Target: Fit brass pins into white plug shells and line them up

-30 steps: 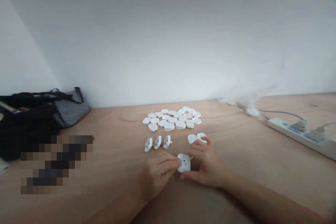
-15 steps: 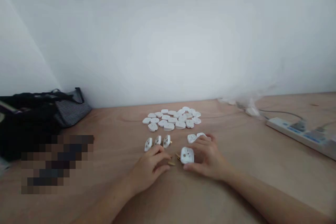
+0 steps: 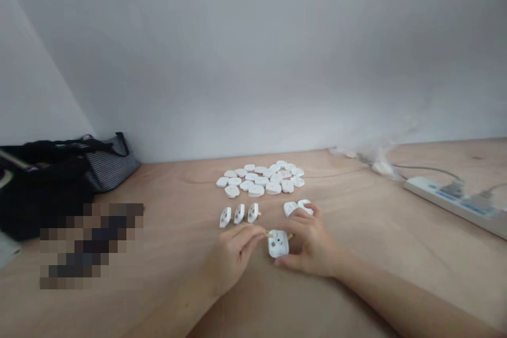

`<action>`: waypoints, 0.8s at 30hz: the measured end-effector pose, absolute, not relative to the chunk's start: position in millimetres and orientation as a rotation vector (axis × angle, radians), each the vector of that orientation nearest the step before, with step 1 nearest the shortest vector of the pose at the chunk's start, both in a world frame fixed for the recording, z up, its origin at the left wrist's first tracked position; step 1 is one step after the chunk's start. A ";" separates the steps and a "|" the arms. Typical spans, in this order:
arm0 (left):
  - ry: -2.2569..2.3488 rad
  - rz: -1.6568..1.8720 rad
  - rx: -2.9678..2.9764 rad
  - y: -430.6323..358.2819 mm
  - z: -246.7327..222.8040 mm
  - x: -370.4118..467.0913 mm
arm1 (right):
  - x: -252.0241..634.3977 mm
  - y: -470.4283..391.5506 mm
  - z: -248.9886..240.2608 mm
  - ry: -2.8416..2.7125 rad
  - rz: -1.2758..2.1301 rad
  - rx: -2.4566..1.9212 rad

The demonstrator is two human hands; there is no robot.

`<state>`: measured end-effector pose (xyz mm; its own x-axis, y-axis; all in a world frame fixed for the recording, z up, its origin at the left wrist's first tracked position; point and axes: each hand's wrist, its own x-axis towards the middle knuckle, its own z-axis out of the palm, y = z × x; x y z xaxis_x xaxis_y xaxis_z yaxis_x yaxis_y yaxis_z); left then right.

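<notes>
My right hand grips a white plug housing by its right side, hollow face toward me, with a brass pin beside the fingers. The thumb lies along the housing's lower edge. My left hand pinches a small brass pin at the housing's upper left corner; whether the pin is seated there I cannot tell. Beyond my left hand, three plug housings stand on edge in a row, the nearest to the middle being a housing with brass showing. Two more white plug parts lie just beyond my right fingers.
A cluster of white plug parts lies farther back on the wooden table. At right are a power strip with cords and a clear plastic bag. A black bag and a pixelated dark patch are at left.
My left hand has picked up a brass pin from the table and brought it right to the housing. My right hand has turned the housing and moved it slightly toward me.
</notes>
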<state>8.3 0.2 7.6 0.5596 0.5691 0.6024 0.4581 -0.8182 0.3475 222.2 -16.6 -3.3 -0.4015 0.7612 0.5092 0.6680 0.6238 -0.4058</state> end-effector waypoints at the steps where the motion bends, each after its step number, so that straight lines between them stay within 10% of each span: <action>1: 0.850 1.085 2.669 -1.5 8.8 10.4 | 221.1 -17.2 -3.2 -2.172 0.178 -1.104; 24: 0.819 0.916 2.932 -3.3 10.8 15.9 | 218.3 -20.0 -3.6 -2.194 0.131 -1.012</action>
